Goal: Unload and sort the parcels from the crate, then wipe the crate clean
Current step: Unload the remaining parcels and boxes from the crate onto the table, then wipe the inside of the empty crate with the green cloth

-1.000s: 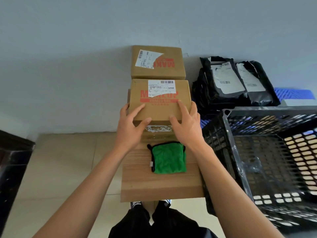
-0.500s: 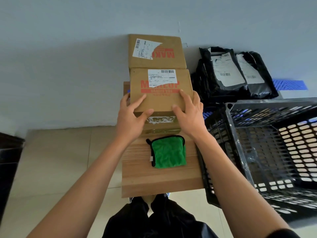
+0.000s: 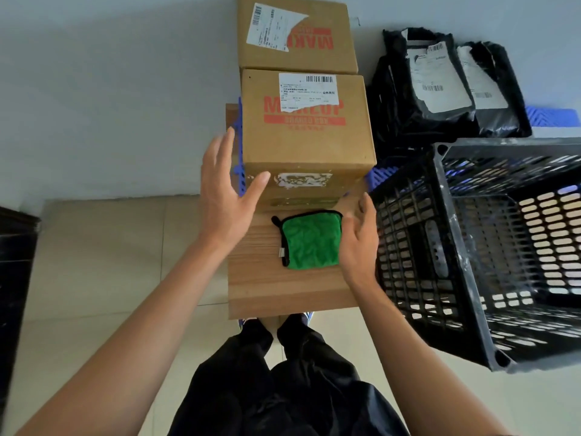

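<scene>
Crate sitting right of the bench, looking emptied; boxes stacking at bench's far edge. Left hand, right hand both spread, holding nothing. Wiping with cloth remaining.

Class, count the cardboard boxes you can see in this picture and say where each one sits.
2. The near box stands just beyond the green cloth; the far box sits behind it by the wall. Others could be hidden behind them.

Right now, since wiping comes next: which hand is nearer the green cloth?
Right. The right hand is beside the cloth's right edge; the left hand is up-left, near the box.
</scene>
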